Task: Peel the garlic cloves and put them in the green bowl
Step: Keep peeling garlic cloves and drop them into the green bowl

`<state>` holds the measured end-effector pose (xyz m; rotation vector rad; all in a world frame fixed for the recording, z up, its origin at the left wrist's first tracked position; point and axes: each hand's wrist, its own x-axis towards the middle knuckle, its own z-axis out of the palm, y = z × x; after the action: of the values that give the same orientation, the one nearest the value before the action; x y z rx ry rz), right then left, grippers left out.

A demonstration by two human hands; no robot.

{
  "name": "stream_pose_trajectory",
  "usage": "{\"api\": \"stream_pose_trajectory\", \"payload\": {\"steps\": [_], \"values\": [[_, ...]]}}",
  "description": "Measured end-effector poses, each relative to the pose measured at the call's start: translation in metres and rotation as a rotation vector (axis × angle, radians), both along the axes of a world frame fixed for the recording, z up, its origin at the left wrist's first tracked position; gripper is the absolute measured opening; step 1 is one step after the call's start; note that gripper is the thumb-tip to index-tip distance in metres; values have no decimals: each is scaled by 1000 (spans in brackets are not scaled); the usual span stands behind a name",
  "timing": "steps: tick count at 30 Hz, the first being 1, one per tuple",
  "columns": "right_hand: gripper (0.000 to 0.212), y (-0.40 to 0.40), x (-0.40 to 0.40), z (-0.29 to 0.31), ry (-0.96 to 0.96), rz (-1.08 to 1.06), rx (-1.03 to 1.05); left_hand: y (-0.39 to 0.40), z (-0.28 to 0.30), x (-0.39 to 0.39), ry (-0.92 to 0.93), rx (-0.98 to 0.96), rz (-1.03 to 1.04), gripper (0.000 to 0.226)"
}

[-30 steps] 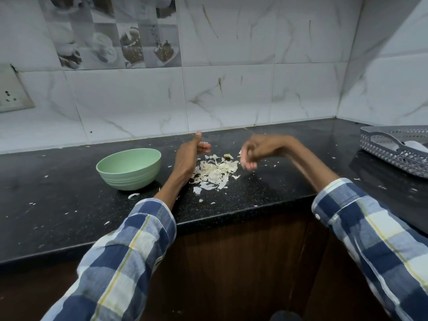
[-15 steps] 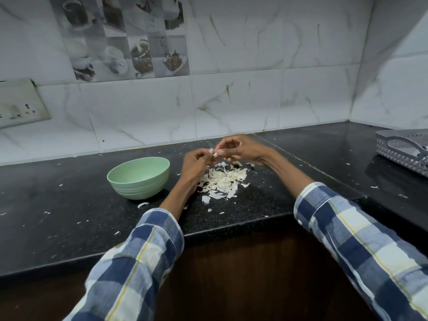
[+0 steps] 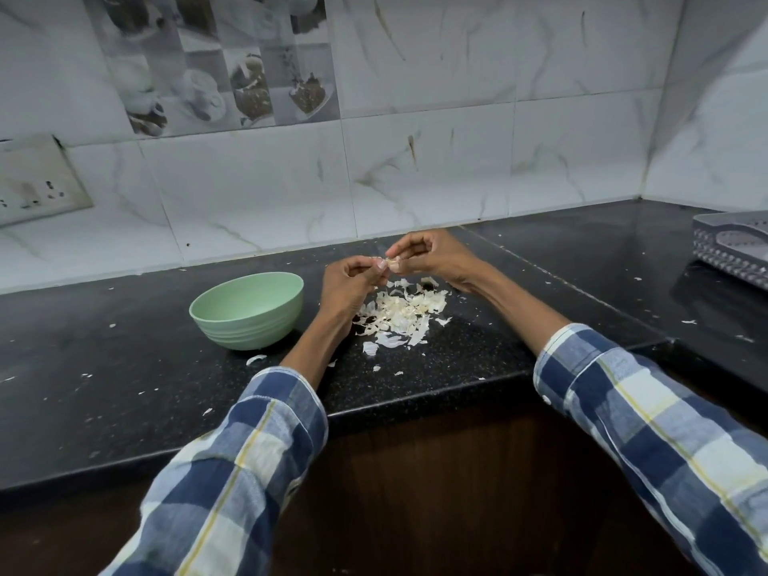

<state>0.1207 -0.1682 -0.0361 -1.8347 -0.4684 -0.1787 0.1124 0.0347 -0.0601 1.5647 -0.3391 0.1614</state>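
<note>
Both hands, left hand (image 3: 351, 280) and right hand (image 3: 432, 257), pinched one garlic clove (image 3: 390, 263) above peel pile (image 3: 401, 315) so skins dropped there; green bowl (image 3: 249, 311) at nine o'clock.

A garlic clove (image 3: 390, 263) is pinched between the left hand (image 3: 353, 280) and right hand (image 3: 432, 255) above a pile of peels (image 3: 399, 315) on the black counter (image 3: 124, 367). The green bowl (image 3: 249, 309) is set just left of them.
</note>
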Motion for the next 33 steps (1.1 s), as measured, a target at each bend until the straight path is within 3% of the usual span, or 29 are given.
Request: {"api": "stream_pose_trajectory", "payload": {"steps": [6,13,21,33], "values": [[22,6,-1,-3,-123,-94,-178,-4,-2,3,-76,97,97,4],[21,13,-1,-6,-181,-119,-195,-5,-2,4,-153,190,190,8],[19,16,-1,-8,-185,-136,-142,-8,-1,-3,-223,262,220,5],[22,13,-2,-8,-18,-40,69,-9,0,-3,-186,278,192,10]]}}
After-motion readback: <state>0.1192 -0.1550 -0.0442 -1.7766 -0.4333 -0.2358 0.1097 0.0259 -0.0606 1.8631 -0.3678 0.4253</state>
